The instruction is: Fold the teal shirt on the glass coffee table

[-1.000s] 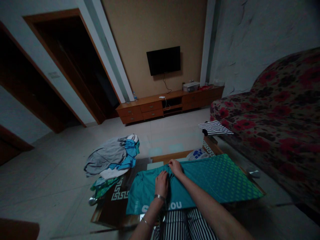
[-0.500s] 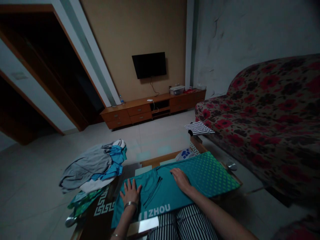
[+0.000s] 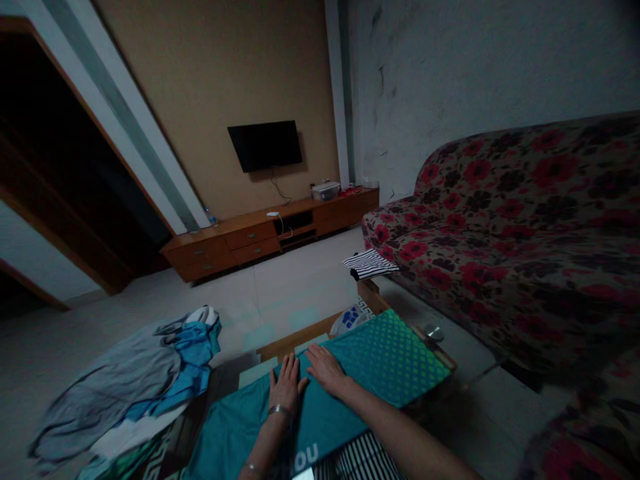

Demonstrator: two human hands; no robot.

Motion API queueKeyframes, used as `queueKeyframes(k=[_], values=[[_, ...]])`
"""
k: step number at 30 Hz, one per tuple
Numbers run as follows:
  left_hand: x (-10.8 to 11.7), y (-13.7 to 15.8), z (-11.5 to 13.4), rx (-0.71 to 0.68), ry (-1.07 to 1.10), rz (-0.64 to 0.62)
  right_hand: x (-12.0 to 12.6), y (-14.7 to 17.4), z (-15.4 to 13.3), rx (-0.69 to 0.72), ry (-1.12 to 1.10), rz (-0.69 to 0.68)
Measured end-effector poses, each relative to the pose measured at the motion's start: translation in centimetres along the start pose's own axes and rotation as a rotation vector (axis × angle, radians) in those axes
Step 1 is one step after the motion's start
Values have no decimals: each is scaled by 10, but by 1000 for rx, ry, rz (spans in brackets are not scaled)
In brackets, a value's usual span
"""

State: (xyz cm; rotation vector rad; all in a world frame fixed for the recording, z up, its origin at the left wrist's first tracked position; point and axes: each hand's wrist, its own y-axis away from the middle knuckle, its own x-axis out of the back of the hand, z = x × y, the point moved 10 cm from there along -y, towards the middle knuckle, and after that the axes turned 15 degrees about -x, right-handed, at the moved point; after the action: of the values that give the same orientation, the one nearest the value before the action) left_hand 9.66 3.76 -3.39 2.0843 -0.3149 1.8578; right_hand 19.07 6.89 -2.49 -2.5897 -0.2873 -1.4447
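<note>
A pair of teal shorts, fading to a green dotted pattern at the right end, lies spread lengthwise across the low table. My left hand, with a bracelet at the wrist, rests flat on the middle of the cloth near its far edge, fingers stretched out. Just right of it, my right hand also lies palm down on the fabric, fingers extended. The hands are close together but apart. White lettering shows partly along the near edge; the drawstring is hidden.
Left of the table is a heap of clothes in grey, blue, white and green. A folded striped garment and a plastic bag lie at the far right corner. A flowered sofa stands right, a cabinet ahead.
My left hand has slid right across the shorts, from the left end to beside my right hand, and now covers the drawstring area. The view has turned slightly right.
</note>
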Motion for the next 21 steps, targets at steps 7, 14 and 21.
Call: queueKeyframes(k=[7, 14, 21], values=[[-10, -3, -7, 11, -4, 11, 32, 16, 44, 50, -6, 106], [-11, -5, -6, 2, 5, 38, 96, 2, 182, -93, 133, 183], [-11, -5, -9, 22, -4, 12, 177, -19, 279, -393, 111, 286]])
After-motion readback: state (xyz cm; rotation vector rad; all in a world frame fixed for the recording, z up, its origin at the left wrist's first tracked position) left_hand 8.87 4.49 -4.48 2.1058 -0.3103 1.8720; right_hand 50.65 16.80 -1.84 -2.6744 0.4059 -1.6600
